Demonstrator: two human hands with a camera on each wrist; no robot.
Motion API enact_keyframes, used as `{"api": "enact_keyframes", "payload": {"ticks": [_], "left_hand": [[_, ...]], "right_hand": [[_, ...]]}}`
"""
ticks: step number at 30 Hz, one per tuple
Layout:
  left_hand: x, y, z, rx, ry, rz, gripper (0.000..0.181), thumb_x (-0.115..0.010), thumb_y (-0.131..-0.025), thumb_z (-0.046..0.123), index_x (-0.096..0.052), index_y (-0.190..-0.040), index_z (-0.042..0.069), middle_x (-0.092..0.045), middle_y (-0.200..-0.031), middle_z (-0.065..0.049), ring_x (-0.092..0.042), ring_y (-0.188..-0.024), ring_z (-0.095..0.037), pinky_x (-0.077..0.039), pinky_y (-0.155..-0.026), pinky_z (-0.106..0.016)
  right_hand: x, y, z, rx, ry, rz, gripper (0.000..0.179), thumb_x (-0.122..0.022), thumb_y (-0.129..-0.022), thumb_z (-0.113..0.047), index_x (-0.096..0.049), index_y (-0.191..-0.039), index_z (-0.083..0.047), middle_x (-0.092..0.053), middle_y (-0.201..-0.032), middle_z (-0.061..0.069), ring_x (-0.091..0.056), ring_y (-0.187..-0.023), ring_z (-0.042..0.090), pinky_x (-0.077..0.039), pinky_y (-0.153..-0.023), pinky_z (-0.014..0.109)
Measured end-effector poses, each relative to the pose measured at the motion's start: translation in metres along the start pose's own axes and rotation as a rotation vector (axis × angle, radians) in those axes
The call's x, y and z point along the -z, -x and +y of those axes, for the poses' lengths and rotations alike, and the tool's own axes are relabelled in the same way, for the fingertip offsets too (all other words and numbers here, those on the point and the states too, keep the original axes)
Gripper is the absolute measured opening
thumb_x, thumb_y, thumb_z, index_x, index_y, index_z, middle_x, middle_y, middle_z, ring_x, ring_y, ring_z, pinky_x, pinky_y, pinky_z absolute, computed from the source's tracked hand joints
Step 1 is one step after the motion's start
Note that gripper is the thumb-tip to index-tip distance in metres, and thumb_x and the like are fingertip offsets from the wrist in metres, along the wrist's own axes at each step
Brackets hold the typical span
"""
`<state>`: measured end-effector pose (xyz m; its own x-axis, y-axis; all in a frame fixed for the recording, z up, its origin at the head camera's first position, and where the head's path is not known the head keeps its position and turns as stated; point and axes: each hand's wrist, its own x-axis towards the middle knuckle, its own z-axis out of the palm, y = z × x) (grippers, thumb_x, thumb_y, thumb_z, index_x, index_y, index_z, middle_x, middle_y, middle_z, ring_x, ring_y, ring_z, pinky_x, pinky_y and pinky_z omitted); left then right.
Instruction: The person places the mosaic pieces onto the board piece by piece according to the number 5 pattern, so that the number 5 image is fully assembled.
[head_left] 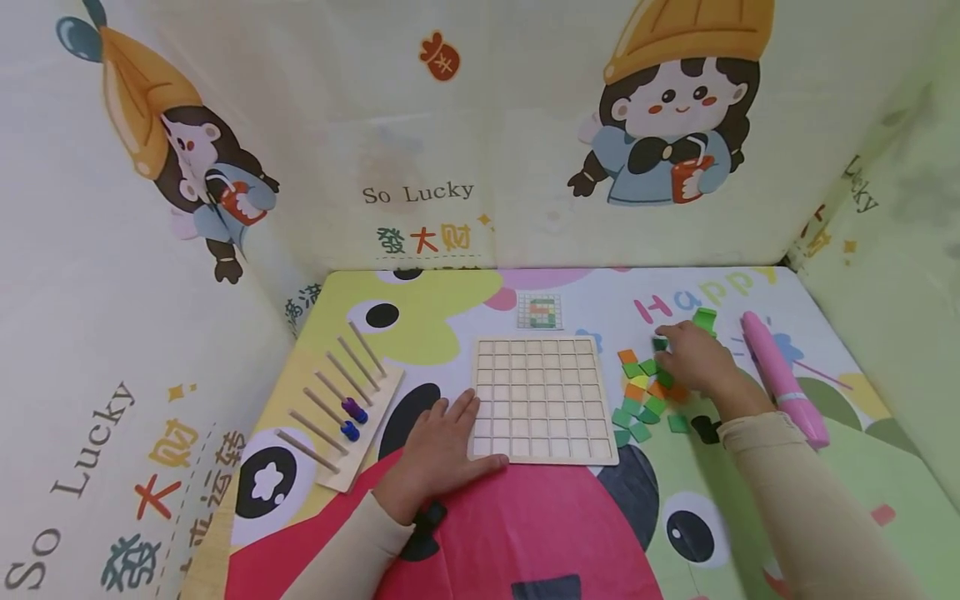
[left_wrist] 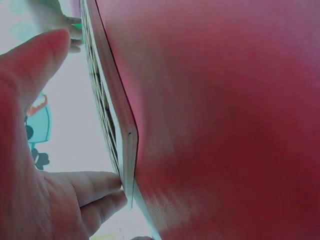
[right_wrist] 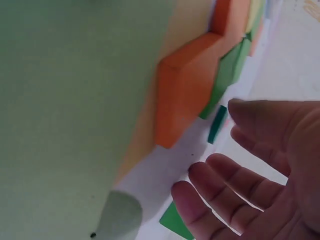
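Reaching over the loose tiles, the right hand (head_left: pixel 696 360) has its forefinger stretched out to a dark green tile (head_left: pixel 660 342) at the far side of the scatter. The right-wrist view puts that tile right by the tip of the thumb, other fingers loosely bent; whether it's pinched or merely touched, I cannot tell.

Over to the left hand (head_left: pixel 438 446), and it's spread wide, thumb well out from the fingers, resting against the near left corner of the wooden grid board (head_left: pixel 546 400). Fingertips meet the left edge, the thumb lies by the near edge. So the two hands are well apart, the board and most of the tiles between them.

Just right of the board sits the tile scatter (head_left: pixel 637 383), orange, yellow and several greens, some overlapping. A green piece (head_left: pixel 705 320) lies just beyond the right hand, and a long pink object (head_left: pixel 783 379) slants to the right of it.

Beyond the board's far edge, a small card (head_left: pixel 540 311) shows a coloured grid pattern. Out left, a wooden peg rack (head_left: pixel 392 385) leans its sticks leftward, with purple beads (head_left: pixel 354 409) and blue beads (head_left: pixel 349 430) on two neighbouring pegs, all on a cartoon-printed cloth (head_left: pixel 540 525).
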<state>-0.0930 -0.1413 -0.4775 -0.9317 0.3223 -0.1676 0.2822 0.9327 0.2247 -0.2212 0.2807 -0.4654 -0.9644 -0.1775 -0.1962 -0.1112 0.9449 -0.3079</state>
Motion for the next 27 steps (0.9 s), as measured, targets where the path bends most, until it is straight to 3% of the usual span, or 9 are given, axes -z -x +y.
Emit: {"api": "enact_keyframes", "payload": {"ticks": [8,14,22,27], "left_hand": [[-0.002,0.000,0.000,-0.001,-0.030,-0.008,0.108,-0.057,-0.081,0.083,-0.037,-0.162,0.013,-0.034,-0.169,-0.005,-0.038,-0.149,-0.041,-0.035,-0.118,-0.064],[-0.001,-0.001,-0.001,0.000,-0.034,-0.002,0.109,-0.057,-0.081,0.083,-0.037,-0.162,0.013,-0.034,-0.169,-0.005,-0.039,-0.148,-0.041,-0.037,-0.116,-0.065],[-0.002,0.000,0.000,-0.007,-0.037,-0.003,0.107,-0.058,-0.081,0.082,-0.039,-0.161,0.013,-0.035,-0.168,-0.006,-0.038,-0.148,-0.043,-0.037,-0.116,-0.065],[-0.002,-0.001,0.000,-0.006,-0.035,0.002,0.108,-0.058,-0.081,0.082,-0.038,-0.161,0.013,-0.035,-0.168,-0.006,-0.039,-0.148,-0.042,-0.037,-0.116,-0.065]], "right_hand": [[0.000,-0.008,0.000,-0.057,0.000,-0.024,0.043,-0.062,-0.100,-0.018,-0.061,-0.138,0.003,-0.056,-0.130,0.031,-0.055,-0.110,0.046,-0.049,-0.093,0.071],[0.006,-0.011,-0.001,-0.058,-0.014,-0.033,0.046,-0.064,-0.098,-0.022,-0.061,-0.135,0.006,-0.059,-0.131,0.032,-0.058,-0.109,0.046,-0.049,-0.092,0.071],[0.006,-0.012,-0.001,-0.085,-0.066,-0.009,0.040,-0.068,-0.096,-0.020,-0.058,-0.122,0.009,-0.064,-0.115,0.029,-0.057,-0.097,0.043,-0.050,-0.092,0.064],[0.003,-0.011,-0.001,-0.031,-0.062,0.029,0.028,-0.068,-0.096,-0.012,-0.064,-0.114,0.008,-0.067,-0.107,0.027,-0.057,-0.094,0.041,-0.051,-0.092,0.060]]}}
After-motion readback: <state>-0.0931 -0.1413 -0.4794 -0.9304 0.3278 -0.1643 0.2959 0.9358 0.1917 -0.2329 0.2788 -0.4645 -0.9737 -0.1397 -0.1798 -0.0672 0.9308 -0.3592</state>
